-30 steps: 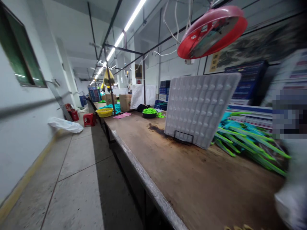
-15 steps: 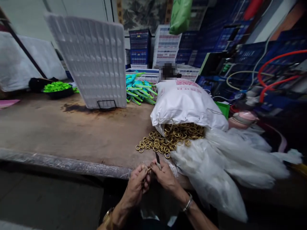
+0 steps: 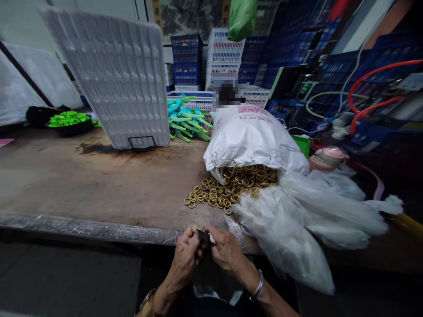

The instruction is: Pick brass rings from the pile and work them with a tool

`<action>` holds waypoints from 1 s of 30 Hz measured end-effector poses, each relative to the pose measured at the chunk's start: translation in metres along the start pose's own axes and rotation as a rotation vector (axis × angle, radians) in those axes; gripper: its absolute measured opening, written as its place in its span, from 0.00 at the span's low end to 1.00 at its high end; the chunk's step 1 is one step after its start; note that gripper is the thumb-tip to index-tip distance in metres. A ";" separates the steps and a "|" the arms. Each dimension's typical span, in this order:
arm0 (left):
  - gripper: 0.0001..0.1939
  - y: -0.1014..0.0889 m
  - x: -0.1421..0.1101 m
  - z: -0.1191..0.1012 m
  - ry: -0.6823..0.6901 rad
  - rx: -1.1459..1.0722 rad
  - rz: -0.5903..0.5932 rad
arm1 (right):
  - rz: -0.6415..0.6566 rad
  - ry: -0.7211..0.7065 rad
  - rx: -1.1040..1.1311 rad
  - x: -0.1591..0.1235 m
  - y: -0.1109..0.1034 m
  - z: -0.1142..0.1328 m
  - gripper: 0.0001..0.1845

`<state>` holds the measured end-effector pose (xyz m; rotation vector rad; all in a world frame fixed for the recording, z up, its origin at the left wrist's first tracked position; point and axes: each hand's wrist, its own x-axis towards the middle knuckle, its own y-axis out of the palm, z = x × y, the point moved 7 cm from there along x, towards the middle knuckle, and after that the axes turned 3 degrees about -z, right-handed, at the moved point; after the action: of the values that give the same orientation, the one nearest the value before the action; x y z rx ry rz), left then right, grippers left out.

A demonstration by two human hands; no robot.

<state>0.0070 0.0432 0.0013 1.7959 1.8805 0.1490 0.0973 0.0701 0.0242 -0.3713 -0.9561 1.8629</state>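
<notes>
My left hand (image 3: 186,254) and my right hand (image 3: 226,252) meet at the front edge of the wooden workbench (image 3: 99,185). Their fingers pinch one small dark piece (image 3: 204,236) between them, with what looks like a brass ring at it. Just beyond my hands lies a heap of brass rings (image 3: 224,189), spilling from the mouth of a white woven sack (image 3: 254,136) that lies on its side. Clear plastic bags (image 3: 297,229) spread out to the right of the rings.
A white moulded tray (image 3: 112,79) stands upright on a wire stand at the back. Green and blue plastic parts (image 3: 185,121) lie behind it, and a black bowl of green pieces (image 3: 68,121) sits far left. Stacked crates (image 3: 224,57) and red hoses (image 3: 380,88) fill the right.
The view swung from the aisle down to the bench and my hands. Since half a second ago my hands have drawn slightly toward me, still pinched together on the small piece.
</notes>
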 end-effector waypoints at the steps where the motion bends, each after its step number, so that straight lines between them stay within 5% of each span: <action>1: 0.19 -0.001 0.000 0.000 0.012 0.022 0.000 | 0.006 0.003 -0.009 0.000 0.001 0.000 0.20; 8: 0.20 -0.003 -0.003 -0.014 0.123 0.133 -0.067 | 0.099 0.027 -0.015 0.001 0.007 -0.003 0.18; 14: 0.19 -0.003 -0.010 -0.003 -0.014 0.093 -0.059 | 0.081 0.179 -0.341 0.016 0.002 -0.025 0.16; 21: 0.17 0.001 -0.010 0.008 -0.161 -0.252 -0.008 | -0.161 0.253 -0.486 0.052 -0.026 -0.046 0.20; 30: 0.12 -0.002 -0.005 0.015 -0.238 -0.424 0.076 | -0.091 0.296 -0.640 0.082 -0.025 -0.054 0.09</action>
<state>0.0116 0.0338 -0.0112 1.5190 1.4842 0.3207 0.1063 0.1708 0.0204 -0.9408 -1.3173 1.3325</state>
